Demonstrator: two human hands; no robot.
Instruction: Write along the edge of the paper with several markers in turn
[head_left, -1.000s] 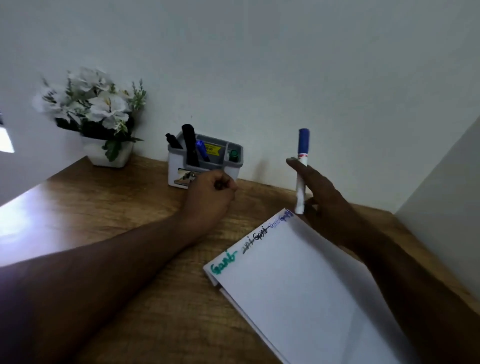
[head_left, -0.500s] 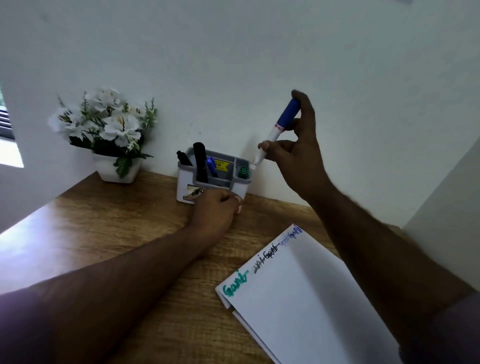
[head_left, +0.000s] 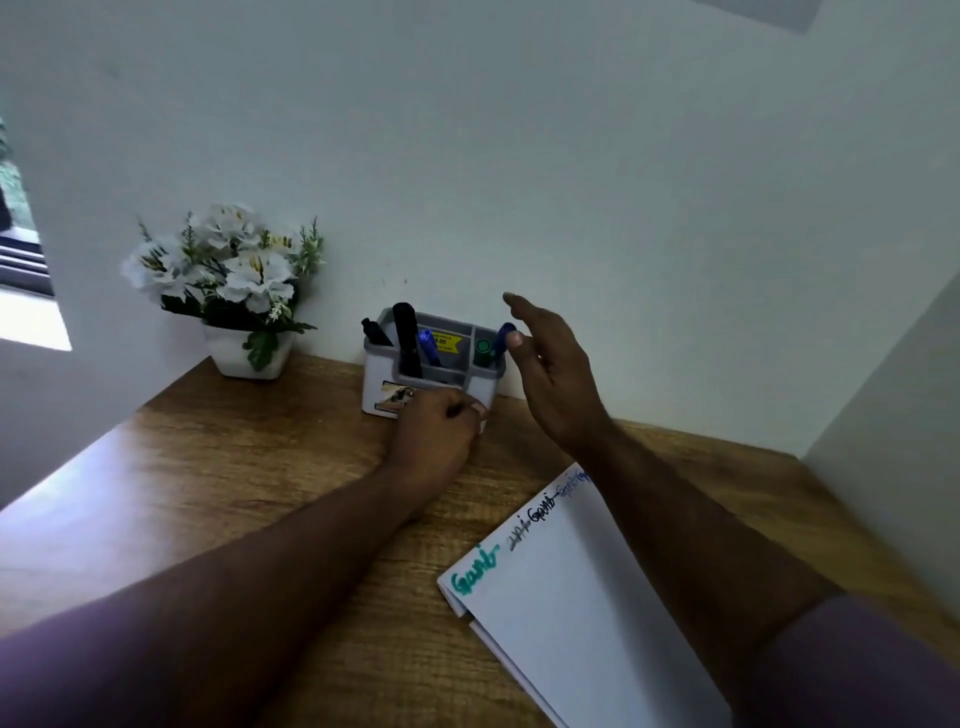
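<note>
Wooden desk (head_left: 218, 467) carries the paper (head_left: 587, 597) nearest, writing along its far edge; beyond, left hand (head_left: 436, 431) grips the holder (head_left: 379, 384); right hand (head_left: 550, 374), fingers spread and empty, sits beside the upright blue marker (head_left: 503, 336), nearer than the left

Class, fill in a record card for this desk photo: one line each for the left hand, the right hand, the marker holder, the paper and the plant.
left hand: fingers curled, resting against the front of the holder
right hand: open, empty, beside the holder
marker holder: grey, against the wall, holding black, blue and green markers
blue marker: capped, in the holder's right compartment
paper: white pad with green, black and blue writing along its edge
plant: white flowers in a white pot, left of the holder
</note>
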